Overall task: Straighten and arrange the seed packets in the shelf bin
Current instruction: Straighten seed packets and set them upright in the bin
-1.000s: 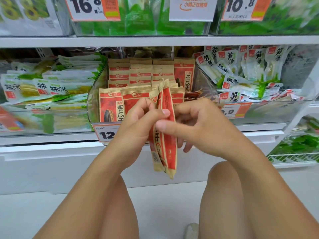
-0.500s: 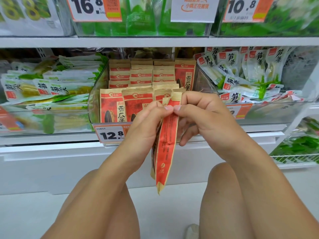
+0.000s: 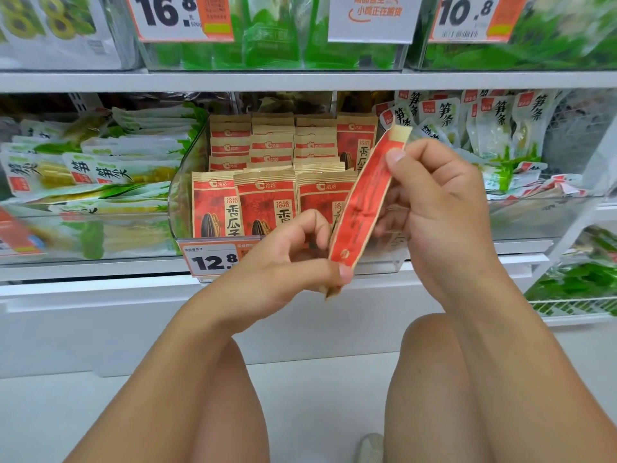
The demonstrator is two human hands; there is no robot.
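A clear plastic shelf bin (image 3: 180, 208) holds rows of upright red and tan seed packets (image 3: 265, 202). In front of it I hold one red seed packet (image 3: 362, 198) edge-on and tilted, its top leaning to the right. My left hand (image 3: 290, 262) pinches the packet's lower end between thumb and fingers. My right hand (image 3: 437, 208) grips its upper part, thumb near the tan top seal. Both hands hover just in front of the bin's right half and hide some of its packets.
A 12.8 price tag (image 3: 213, 260) hangs on the bin's front. Bins of green and white bamboo-shoot packs stand to the left (image 3: 96, 175) and right (image 3: 521, 142). A shelf above (image 3: 300, 80) carries green packs. My knees are below, over a pale floor.
The packet has swung from hanging vertically to a slant, its top carried up and right by my right hand. My left hand slid down to its lower end.
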